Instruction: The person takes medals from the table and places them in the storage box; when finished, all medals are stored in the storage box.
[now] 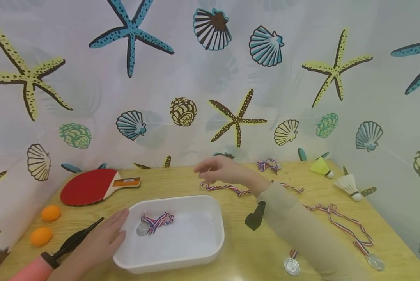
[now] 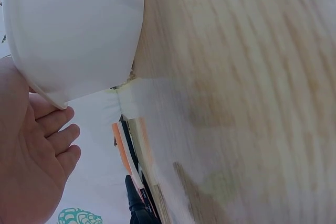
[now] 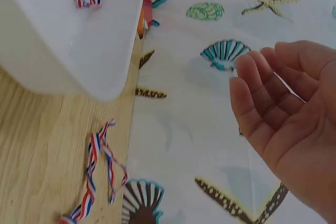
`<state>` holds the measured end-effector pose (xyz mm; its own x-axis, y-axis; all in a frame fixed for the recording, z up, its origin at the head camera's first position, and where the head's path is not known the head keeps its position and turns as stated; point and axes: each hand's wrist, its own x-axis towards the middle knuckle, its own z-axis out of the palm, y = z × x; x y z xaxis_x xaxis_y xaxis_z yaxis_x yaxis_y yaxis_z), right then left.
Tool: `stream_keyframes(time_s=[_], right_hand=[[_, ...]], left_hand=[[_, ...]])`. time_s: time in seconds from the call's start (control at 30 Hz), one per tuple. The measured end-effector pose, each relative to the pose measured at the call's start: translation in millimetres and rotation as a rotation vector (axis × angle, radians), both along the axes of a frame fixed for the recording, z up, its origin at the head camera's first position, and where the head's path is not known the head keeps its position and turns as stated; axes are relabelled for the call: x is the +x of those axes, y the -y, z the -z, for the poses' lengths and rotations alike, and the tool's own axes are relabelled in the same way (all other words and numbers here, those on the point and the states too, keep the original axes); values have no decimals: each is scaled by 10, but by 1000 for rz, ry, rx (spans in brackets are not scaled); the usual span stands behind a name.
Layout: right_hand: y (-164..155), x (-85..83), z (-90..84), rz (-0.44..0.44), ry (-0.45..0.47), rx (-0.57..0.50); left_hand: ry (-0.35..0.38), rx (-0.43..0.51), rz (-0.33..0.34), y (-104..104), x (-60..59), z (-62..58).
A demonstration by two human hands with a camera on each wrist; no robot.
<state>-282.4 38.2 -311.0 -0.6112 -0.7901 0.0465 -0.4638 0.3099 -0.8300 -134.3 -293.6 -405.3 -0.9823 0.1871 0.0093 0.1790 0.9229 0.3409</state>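
Note:
In the head view, my left hand (image 1: 102, 238) is at the left side of a white plastic tray (image 1: 215, 230), its rim between the thumb and the fingers. The left wrist view shows the fingers (image 2: 65, 140) bent beside the tray's outer wall. A silver medal (image 1: 143, 228) with a red, white and blue ribbon (image 1: 158, 221) lies inside the tray. My right hand (image 1: 224, 169) hovers beyond the tray with loosely bent fingers and holds nothing. Below it, a striped medal ribbon (image 1: 231, 188) lies on the table, partly hidden by the arm.
A red table tennis bat (image 1: 88, 187) and two orange balls (image 1: 50, 213) are on the left. Another medal ribbon (image 1: 267, 166) lies at the back. Two silver medals (image 1: 374, 262) lie front right. A yellow shuttlecock (image 1: 322, 168) and a white shuttlecock (image 1: 348, 186) are near the patterned curtain (image 1: 195, 148).

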Motion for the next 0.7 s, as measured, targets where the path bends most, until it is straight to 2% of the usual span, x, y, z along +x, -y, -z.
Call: stream_keyframes(time_s=[0.13, 0.4, 0.57, 0.7], right_hand=[[-322, -196, 150, 140, 3, -46], [-733, -466, 539, 404, 20, 10], [-893, -564, 778, 507, 17, 49], [-971, -617, 932, 535, -62, 150]], left_hand=[[-9, -5, 1, 7, 19, -6], [-8, -4, 3, 20, 14, 1], [-21, -6, 1, 13, 7, 22], [-9, -3, -8, 1, -4, 18]])
